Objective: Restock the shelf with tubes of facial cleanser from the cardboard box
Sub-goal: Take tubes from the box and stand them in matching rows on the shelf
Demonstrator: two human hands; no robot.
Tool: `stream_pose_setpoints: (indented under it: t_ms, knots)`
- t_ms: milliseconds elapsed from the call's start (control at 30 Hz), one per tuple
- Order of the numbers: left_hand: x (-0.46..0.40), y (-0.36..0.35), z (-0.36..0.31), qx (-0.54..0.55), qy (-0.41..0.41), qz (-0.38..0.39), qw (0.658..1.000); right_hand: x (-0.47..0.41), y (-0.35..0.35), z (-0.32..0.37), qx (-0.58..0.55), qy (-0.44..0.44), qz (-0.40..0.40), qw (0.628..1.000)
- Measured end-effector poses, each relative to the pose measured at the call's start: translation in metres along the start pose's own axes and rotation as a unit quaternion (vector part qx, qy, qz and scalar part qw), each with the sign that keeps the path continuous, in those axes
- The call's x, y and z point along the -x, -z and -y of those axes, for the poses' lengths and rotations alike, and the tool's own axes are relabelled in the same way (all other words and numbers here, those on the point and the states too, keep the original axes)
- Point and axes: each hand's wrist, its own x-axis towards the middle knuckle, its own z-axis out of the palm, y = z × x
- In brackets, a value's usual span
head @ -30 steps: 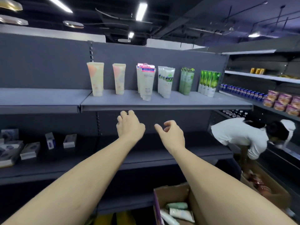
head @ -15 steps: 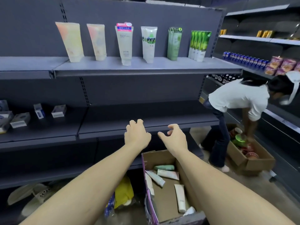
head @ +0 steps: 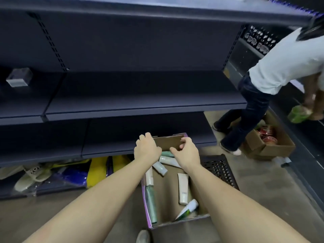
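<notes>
Both hands, the left hand (head: 147, 150) and right hand (head: 186, 152), hover loose and empty over the cardboard box (head: 168, 142) at lower centre, so a hurried grab could crush or scatter its tubes (head: 183, 188).

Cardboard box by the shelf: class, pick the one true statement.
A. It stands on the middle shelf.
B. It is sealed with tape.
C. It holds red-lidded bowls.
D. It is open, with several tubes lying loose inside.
D: the cardboard box stands open on the floor, and tubes lie scattered on its bottom, below both hands.
</notes>
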Motion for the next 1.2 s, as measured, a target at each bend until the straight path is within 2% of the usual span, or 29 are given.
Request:
stream_pose_setpoints:
  t_ms: [367, 467, 633, 867, 1000, 1100, 1200]
  knots:
    - [-0.034, -0.124, 0.022, 0.072, 0.074, 0.023, 0.994, -0.058, -0.054, -0.103, 0.019, -0.086, 0.091, 0.992]
    - [-0.041, -0.160, 0.032, 0.084, 0.120, 0.047, 0.988, -0.064, -0.073, -0.134, 0.043, -0.103, 0.118, 0.987]
    - [-0.049, -0.211, 0.046, 0.091, 0.142, 0.096, 0.981, -0.066, -0.095, -0.187, 0.069, -0.161, 0.159, 0.972]
    - [-0.070, -0.265, 0.063, 0.133, 0.171, 0.125, 0.968, -0.080, -0.130, -0.236, 0.109, -0.250, 0.162, 0.948]
    - [-0.089, -0.290, 0.069, 0.139, 0.210, 0.098, 0.963, -0.087, -0.155, -0.249, 0.151, -0.273, 0.150, 0.938]
    - [-0.105, -0.301, 0.065, 0.187, 0.257, 0.066, 0.946, -0.090, -0.165, -0.256, 0.160, -0.293, 0.136, 0.933]
    - [-0.122, -0.311, 0.063, 0.261, 0.364, 0.044, 0.893, -0.092, -0.169, -0.263, 0.154, -0.283, 0.123, 0.939]
